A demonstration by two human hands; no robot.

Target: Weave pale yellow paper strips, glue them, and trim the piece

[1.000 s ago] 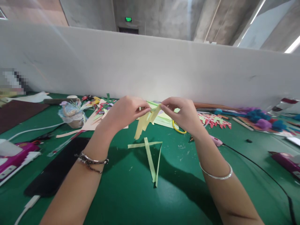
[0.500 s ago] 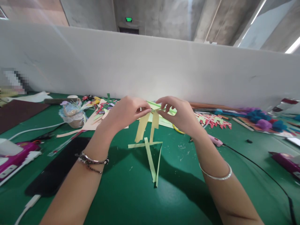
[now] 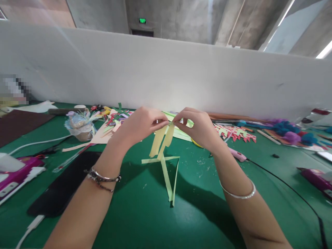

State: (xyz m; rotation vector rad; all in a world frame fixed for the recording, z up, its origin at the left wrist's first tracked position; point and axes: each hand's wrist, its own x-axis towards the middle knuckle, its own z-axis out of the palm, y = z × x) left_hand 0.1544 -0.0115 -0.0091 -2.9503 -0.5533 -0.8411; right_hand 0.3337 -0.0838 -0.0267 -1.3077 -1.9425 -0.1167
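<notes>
Pale yellow paper strips (image 3: 157,141) hang down from between my two hands, above the green table (image 3: 145,214). My left hand (image 3: 145,122) pinches their top end between thumb and fingers. Close against it, my right hand (image 3: 195,124) also pinches the top of the strips, its fingertips almost touching the left ones. The lower ends hang near thin pale green paper strips (image 3: 166,176), which lie on the table in an angular shape. Fingers partly hide the top of the held strips.
At left lie a black phone-like slab (image 3: 64,186), a wrapped small pot (image 3: 81,126) and a magenta device (image 3: 20,173). Red-and-white paper pieces (image 3: 236,132), a pink tool (image 3: 238,154) with a black cable and colored fluff (image 3: 292,137) are at right. A white partition (image 3: 166,72) stands behind.
My right hand has moved slightly left, and its fingertips have closed in beside my left ones. The right-hand hanging strip has swung left and now slants.
</notes>
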